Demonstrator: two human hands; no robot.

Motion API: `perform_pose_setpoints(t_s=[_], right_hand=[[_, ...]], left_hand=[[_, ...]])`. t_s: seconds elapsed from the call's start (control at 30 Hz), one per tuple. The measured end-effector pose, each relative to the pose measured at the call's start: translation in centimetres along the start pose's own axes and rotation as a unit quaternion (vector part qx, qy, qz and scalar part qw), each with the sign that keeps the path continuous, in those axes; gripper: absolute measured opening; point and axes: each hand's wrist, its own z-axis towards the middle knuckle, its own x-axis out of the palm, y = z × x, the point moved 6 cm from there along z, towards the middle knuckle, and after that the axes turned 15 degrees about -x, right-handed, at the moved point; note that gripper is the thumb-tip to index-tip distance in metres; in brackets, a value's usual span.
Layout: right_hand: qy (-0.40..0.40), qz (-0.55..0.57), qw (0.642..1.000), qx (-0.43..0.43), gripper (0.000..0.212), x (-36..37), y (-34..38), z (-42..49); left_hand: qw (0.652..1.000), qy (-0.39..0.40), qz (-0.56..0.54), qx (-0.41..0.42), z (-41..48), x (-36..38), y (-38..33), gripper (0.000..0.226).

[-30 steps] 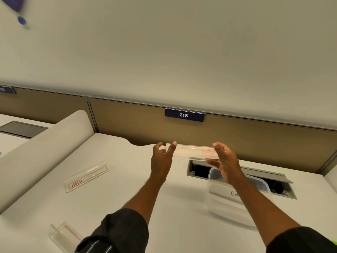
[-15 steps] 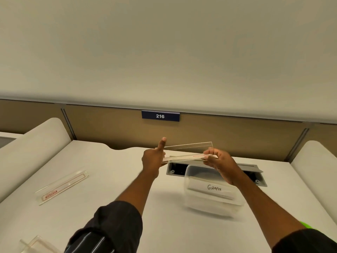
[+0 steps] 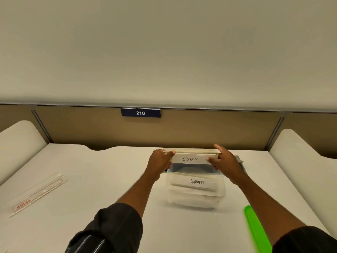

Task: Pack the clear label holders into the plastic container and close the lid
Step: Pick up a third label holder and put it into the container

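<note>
A clear label holder (image 3: 191,158) with a paper strip reading "OSTRICH" is held level between my left hand (image 3: 160,161) at its left end and my right hand (image 3: 225,161) at its right end. It hovers just above the back rim of an open clear plastic container (image 3: 196,197) on the white desk. Inside the container lies another holder (image 3: 195,182) labelled "GIRAFEE". A third clear holder (image 3: 39,193) with a red sticker lies flat at the desk's left side.
A bright green flat piece (image 3: 255,229) lies at the front right by my right forearm. Behind the container is a cable opening with a grey flap (image 3: 239,159). White side dividers (image 3: 20,143) and a tan back panel with plate "216" (image 3: 140,113) border the desk.
The view shifted right and down. Both hands brought the held holder lower toward the container's opening and tilted it, so its "OSTRICH" label now faces me.
</note>
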Motion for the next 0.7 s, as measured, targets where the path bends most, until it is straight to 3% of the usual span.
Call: perform_pose_setpoints(t_s=[0.13,0.23,0.33,0.7], right_hand=[[0.008,-0.101,0.995,0.004,0.052,-0.5,-1.8,-0.3],[0.009,-0.141,0.99,0.008,0.046,-1.2,-2.9,-0.6],[0.033,-0.212,0.977,-0.01,0.044,-1.8,-3.5,-0.7],[0.117,-0.225,0.967,0.002,0.041,-0.3,-5.5,-2.0]], left_hand=[[0.995,-0.024,0.095,0.018,0.5,1.8,0.4,0.031],[0.984,-0.036,0.17,0.031,0.7,3.4,0.9,0.048],[0.971,-0.058,0.227,0.05,0.4,3.9,0.9,0.052],[0.913,-0.037,0.405,0.03,1.9,4.9,3.4,0.041]])
